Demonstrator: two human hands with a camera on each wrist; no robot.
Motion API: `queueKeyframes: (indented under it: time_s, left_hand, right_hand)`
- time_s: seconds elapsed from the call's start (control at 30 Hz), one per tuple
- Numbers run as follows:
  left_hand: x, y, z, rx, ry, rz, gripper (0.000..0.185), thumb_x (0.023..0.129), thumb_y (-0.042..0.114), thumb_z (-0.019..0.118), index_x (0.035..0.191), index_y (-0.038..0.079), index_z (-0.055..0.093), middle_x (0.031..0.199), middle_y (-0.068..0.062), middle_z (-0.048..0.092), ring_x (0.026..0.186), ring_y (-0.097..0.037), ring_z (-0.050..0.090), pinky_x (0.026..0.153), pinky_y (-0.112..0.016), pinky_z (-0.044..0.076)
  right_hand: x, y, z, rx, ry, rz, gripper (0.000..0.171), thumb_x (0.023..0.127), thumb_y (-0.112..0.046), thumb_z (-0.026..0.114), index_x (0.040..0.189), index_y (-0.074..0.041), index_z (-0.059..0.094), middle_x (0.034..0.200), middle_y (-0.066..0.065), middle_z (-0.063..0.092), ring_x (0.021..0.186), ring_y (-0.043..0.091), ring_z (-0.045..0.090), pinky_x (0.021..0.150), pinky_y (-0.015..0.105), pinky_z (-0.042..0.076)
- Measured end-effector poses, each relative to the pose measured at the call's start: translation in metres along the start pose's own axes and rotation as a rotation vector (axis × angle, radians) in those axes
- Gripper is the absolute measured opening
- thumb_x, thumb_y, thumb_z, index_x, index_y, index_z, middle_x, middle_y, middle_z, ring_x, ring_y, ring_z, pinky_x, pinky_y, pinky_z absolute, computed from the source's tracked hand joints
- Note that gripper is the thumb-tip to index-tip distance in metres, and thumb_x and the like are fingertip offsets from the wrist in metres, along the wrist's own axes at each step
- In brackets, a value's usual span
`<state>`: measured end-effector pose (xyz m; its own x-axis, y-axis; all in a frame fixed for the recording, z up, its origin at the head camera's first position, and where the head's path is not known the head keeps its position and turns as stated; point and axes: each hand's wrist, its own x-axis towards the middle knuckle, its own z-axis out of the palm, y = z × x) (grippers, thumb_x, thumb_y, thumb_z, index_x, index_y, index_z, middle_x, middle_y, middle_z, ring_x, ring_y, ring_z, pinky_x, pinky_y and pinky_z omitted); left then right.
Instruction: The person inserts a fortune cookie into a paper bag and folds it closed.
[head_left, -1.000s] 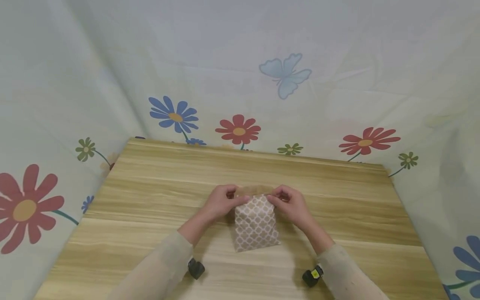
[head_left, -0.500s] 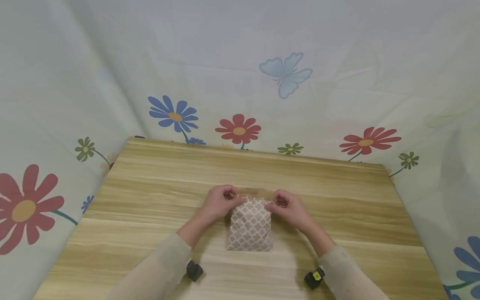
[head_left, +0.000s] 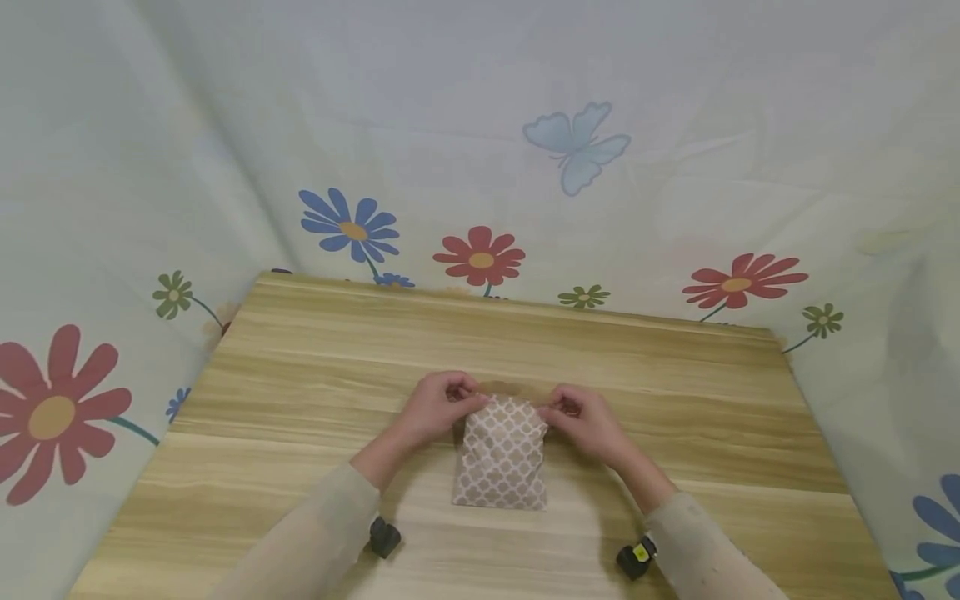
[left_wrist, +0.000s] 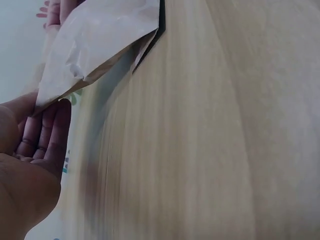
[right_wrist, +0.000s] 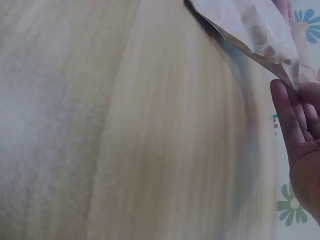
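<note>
A small paper bag (head_left: 501, 454) with a brown and white lattice print stands on the wooden table (head_left: 300, 367), leaning a little toward me. My left hand (head_left: 442, 407) pinches its top left corner and my right hand (head_left: 581, 417) pinches its top right corner, with the plain brown top edge (head_left: 513, 389) between them. In the left wrist view the bag (left_wrist: 95, 40) rises above my left hand's fingers (left_wrist: 42, 135). In the right wrist view the bag (right_wrist: 250, 30) sits just above my right hand's fingers (right_wrist: 295, 120).
A pale cloth (head_left: 525, 125) printed with flowers and a butterfly hangs behind and beside the table. Black wrist cameras (head_left: 384, 536) show on both sleeves. Bare wood lies all around the bag.
The bag has shifted slightly left and settled more upright, its bottom squared to me. Both hands stayed at its top corners and drew a little closer to the top edge.
</note>
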<state>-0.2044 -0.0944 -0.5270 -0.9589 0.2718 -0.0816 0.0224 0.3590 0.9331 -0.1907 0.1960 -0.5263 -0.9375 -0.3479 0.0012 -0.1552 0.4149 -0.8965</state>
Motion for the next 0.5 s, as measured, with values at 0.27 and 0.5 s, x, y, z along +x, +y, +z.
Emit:
queueKeyframes:
  time_s: [0.27,0.5]
  left_hand:
    - [0.0004,-0.0004,-0.0051,-0.005,-0.006,-0.012,0.019,0.099,0.027,0.079,0.106,0.009,0.077,0.096,0.0,0.073,0.089,-0.016,0.066,0.082,-0.032,0.057]
    - [0.0007,-0.0028,-0.0036,-0.022,0.02,0.0,0.018,0.099,0.024,0.079,0.106,0.008,0.077,0.096,-0.001,0.074,0.089,-0.016,0.068,0.081,-0.031,0.058]
  right_hand:
    - [0.003,-0.0049,-0.0017,0.005,0.057,0.01,0.012,0.1,-0.013,0.076,0.106,-0.002,0.072,0.099,0.01,0.077,0.091,0.018,0.072,0.08,0.025,0.059]
    - [0.0051,-0.0068,0.0007,0.023,0.125,-0.013,0.012,0.099,-0.007,0.076,0.107,0.002,0.073,0.1,0.013,0.076,0.091,0.013,0.071,0.084,0.024,0.059]
